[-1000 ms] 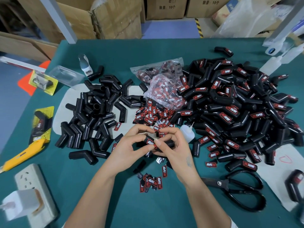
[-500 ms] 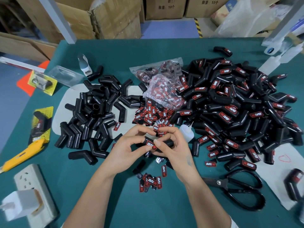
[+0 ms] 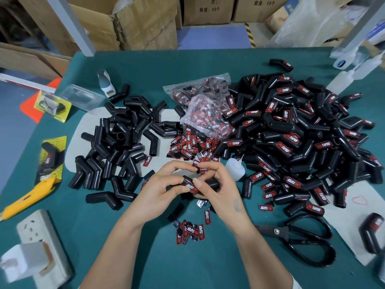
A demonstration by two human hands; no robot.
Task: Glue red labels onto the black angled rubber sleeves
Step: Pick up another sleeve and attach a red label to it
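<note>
Lying nearest, spare labels [image 3: 192, 229] on the counter [image 3: 208, 263], within reach. Next, left hand [image 3: 164, 184] and right hand [image 3: 218, 184] both grip one sleeve [image 3: 199, 184], thumbs on its red label [image 3: 192, 187], probably seating it. Glue bottle [image 3: 234, 168] beside. Beyond: bare sleeves [image 3: 116, 149] left, labelled pile [image 3: 302, 138] right, sorted apart.

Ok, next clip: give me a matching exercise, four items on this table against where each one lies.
Items:
1. scissors
2. yellow utility knife
3. glue bottle
4. sleeve being labelled

Places:
A. left edge of the table
B. held in both hands
C. near right, beside the right forearm
D. just right of the hands, at the foot of the labelled pile

Pairs: 1-C, 2-A, 3-D, 4-B
</note>
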